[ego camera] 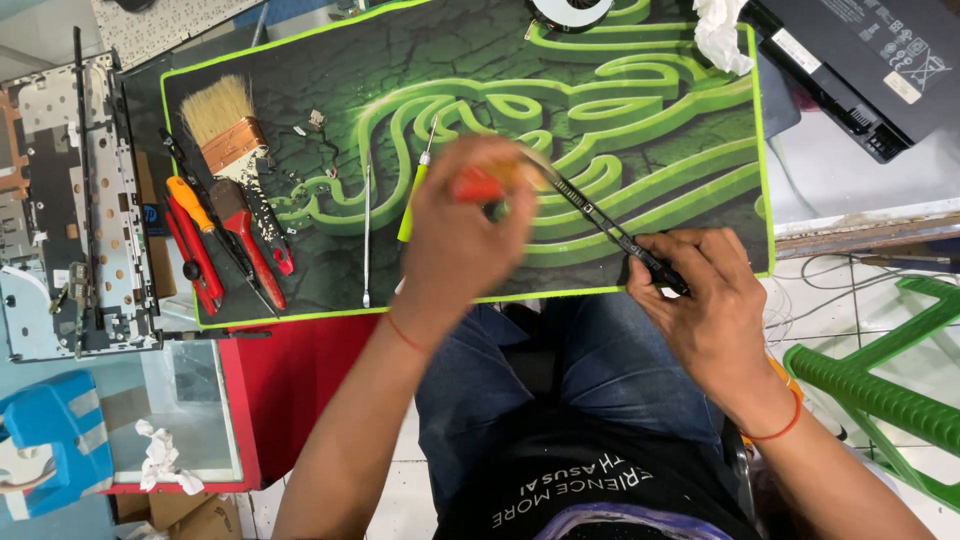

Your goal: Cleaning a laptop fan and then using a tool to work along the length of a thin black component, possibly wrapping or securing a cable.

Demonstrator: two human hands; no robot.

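our left hand (pixel 462 232) grips an orange-handled tool (pixel 483 184), blurred; our right hand (pixel 706 290) pinches a thin black strip (pixel 598 216) above the mat's near edge (pixel 330 315). beyond the right hand, a black battery pack (pixel 868 62) carries white labels.

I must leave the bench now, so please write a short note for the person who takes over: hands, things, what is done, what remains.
Left hand: blurred, fingers closed on an orange-handled tool at one end of the long thin black strip.
Right hand: pinches the strip's other end above the green-and-black mat.
On the mat, unused: wooden paint brush, red pliers, green screwdriver.
Done or left: cannot tell; strip in both hands.
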